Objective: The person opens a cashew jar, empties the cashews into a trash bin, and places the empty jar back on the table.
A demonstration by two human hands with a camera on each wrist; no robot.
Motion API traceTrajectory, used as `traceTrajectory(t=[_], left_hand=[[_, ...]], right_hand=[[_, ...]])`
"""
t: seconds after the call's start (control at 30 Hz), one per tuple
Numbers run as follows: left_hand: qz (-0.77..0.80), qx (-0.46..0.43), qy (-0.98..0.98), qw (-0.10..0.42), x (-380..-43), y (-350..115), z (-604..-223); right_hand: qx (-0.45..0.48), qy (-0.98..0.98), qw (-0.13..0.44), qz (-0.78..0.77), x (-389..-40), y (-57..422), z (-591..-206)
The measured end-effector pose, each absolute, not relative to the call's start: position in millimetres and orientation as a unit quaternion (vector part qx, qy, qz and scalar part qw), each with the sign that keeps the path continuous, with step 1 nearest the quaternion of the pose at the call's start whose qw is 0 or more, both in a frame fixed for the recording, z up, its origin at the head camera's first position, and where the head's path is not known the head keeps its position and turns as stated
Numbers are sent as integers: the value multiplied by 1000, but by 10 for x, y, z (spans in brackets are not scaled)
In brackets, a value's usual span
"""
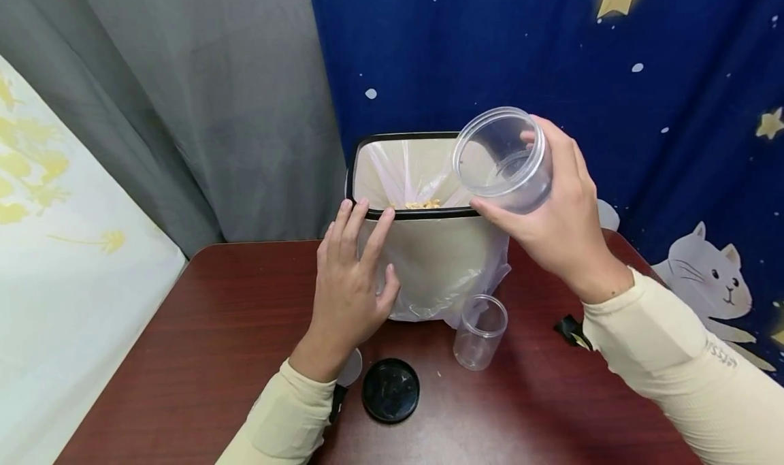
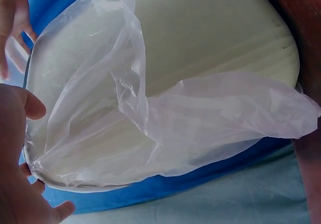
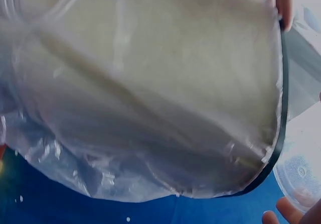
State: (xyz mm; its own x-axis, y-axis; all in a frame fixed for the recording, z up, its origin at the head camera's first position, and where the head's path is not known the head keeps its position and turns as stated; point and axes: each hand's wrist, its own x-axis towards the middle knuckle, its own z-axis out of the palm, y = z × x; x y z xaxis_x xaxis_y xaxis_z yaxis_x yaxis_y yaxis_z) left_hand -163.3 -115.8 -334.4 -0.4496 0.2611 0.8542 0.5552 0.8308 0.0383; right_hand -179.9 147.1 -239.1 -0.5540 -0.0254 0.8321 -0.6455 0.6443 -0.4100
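Note:
My right hand holds a large clear plastic jar by its side, tipped with its mouth towards me, over the right part of a bin's rim. No contents show inside the jar. The bin is beige with a black rim and a thin see-through liner bag folded over its outside. Small yellowish-brown bits lie inside it, partly hidden by the front rim. With fingers spread and nearly straight, my left hand touches the bin's front rim at the left corner.
A smaller clear jar stands on the dark red table before the bin. To its left lies a round black lid. A small dark object is beside my right sleeve. Curtains hang behind the table.

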Motion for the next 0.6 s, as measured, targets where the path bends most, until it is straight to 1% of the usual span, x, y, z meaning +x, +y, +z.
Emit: traceTrajectory(t=[0.23,0.6], left_hand=[[-141,-239,-839,469,-1643,-1142,-3348],[-153,-246,-826,484,-1637,-1145,-3342]], right_hand=[[204,-786,406,421,-1600,1494,-2493],[195,-768,376,481,-1422,1607,-2707]])
